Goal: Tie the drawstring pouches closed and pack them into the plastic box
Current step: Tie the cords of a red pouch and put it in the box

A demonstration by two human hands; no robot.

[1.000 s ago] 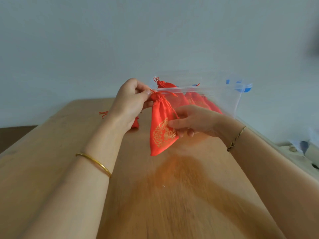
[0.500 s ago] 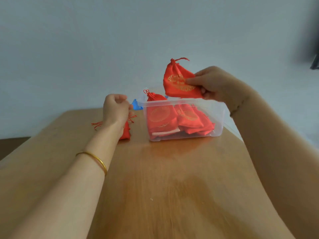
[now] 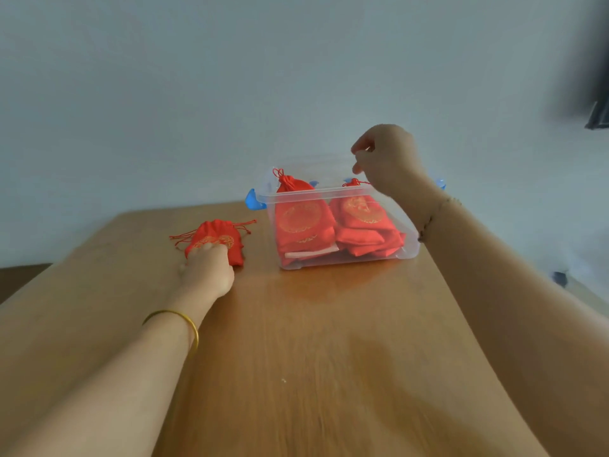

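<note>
Wall and table: pale wall (image 3: 197,77) is filling the background behind the wooden table (image 3: 329,357).
Right hand: the right hand (image 3: 389,159) is hovering over the plastic box (image 3: 407,249) at the table's far edge. Half a second ago it was carrying a tied pouch; now its fingers are hanging loosely curled, slightly apart, gripping nothing.
Tied pouch: the tied pouch (image 3: 361,212) is now lying inside the box on the stack nearer the table's right edge, beside an upright pouch (image 3: 298,216). One more is packed.
Left hand: the left hand (image 3: 209,268) is now pressing down onto the loose pouch (image 3: 214,235) near the far edge, beside the box. This one is probably coming up for tying next.
Hidden: the hand is covering the loose pouch's near end, and blur is hiding whether the fingers are clamping it or merely resting on it. The count of pouches in the box is also staying unclear.
</note>
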